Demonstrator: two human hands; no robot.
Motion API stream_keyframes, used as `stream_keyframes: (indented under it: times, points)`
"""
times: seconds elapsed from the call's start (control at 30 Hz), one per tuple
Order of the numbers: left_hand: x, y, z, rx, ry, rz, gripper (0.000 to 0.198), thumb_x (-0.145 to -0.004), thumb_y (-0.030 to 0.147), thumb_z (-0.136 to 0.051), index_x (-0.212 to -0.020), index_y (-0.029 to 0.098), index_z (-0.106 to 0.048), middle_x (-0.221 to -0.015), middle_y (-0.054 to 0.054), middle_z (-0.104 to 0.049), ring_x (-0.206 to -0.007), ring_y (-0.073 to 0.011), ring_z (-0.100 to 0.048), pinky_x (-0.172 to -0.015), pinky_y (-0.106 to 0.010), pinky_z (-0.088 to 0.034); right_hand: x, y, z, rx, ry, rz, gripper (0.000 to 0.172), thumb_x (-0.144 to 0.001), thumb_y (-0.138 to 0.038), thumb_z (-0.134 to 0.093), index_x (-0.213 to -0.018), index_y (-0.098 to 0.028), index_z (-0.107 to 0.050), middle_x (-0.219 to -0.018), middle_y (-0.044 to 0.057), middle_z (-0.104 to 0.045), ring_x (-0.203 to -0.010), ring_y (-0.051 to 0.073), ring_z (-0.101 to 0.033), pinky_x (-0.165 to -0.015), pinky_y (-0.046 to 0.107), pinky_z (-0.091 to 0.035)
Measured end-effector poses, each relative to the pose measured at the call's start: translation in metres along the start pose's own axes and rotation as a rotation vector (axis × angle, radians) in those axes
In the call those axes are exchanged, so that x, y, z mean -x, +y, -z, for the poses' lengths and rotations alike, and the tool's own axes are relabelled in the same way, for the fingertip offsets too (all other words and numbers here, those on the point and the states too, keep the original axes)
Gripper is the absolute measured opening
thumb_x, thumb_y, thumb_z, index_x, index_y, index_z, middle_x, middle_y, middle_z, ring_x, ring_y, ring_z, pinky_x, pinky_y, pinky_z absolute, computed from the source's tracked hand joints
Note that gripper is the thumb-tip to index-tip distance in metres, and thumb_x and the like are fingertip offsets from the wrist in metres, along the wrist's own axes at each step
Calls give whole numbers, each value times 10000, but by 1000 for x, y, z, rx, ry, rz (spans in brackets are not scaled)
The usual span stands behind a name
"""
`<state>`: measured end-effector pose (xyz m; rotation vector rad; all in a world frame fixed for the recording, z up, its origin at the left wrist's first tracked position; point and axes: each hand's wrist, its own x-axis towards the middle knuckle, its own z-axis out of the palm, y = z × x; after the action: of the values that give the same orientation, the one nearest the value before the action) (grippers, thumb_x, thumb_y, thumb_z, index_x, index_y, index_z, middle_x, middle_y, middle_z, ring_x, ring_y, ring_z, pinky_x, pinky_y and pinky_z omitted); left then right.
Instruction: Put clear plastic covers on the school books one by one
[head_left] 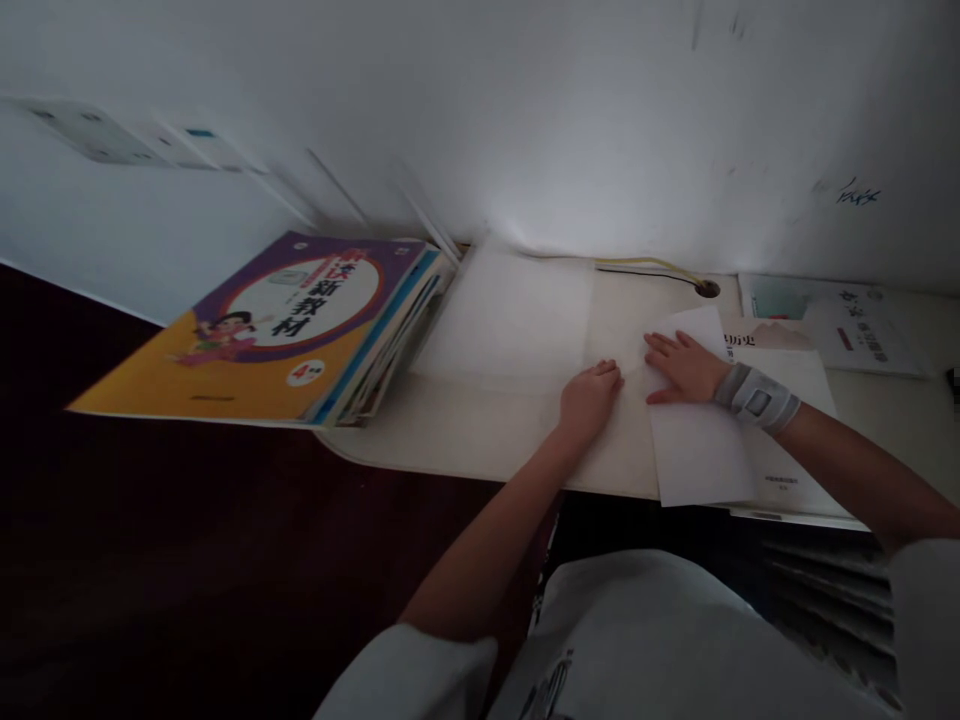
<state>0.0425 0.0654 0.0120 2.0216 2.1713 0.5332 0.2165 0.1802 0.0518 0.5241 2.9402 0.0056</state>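
My left hand (591, 398) rests on the pale desktop with its fingers curled together, beside the corner of a translucent white sheet (514, 312). Whether anything is under or within those fingers is hidden. With spread fingers, my right hand (684, 368) presses flat on a white paper flap (701, 455). This flap lies over the left part of a book (795, 425) with a pale cover and dark printed characters near its top. A grey band with a small rectangular face is around my right wrist.
A stack of books (300, 330), topped by a purple and yellow cover, stands at the left and juts past the desk edge (450, 472). Another pale booklet (862, 325) lies at the back right. A yellow cable (645, 262) runs to a round desk hole (707, 289) near the wall.
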Motion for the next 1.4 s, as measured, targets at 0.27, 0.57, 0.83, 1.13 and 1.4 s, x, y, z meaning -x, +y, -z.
stream_keyframes:
  times: [0.27,0.57,0.83,1.13,1.4]
  points:
    - [3,6,3,-36,47,-40,320,-946,352,-434,-1116,165,-629,-1257,-95,-620,-1115,-216,-599,-964,-341,-455,-10,14,-18,-103,30,67,1015,-801,-768,-345,-1450,7,-255,-1473,282,-309,-1378,328,-310,-1110,489,-259]
    - [11,13,13,-105,14,-107,413,-892,421,-489,-1264,252,-552,-1321,-86,-548,-1222,-269,-473,-1006,-428,-382,-12,7,-13,-111,150,-53,1065,-766,-775,-406,-1413,64,-293,-1460,325,-292,-1387,366,-265,-1098,494,-288]
    - [9,11,14,-83,-8,-93,459,-909,438,-448,-1312,229,-517,-1355,-93,-525,-1248,-272,-442,-1030,-432,-354,35,-23,-9,5,-51,63,978,-796,-768,-356,-1424,-19,-338,-1477,284,-298,-1371,370,-304,-1090,578,-219]
    - [6,6,8,-54,-40,-90,558,-915,414,-430,-1408,153,-395,-1449,-137,-432,-1350,-253,-368,-1126,-408,-251,15,-15,-13,24,4,49,953,-809,-746,-364,-1438,-31,-316,-1476,281,-296,-1363,373,-318,-1082,585,-220]
    - [7,6,6,-67,-16,-112,463,-892,351,-463,-1319,178,-512,-1417,-112,-474,-1335,-257,-386,-1119,-420,-276,24,-69,-14,46,47,-20,842,-871,-637,-391,-1373,39,-404,-1438,302,-349,-1354,363,-340,-1078,500,-300]
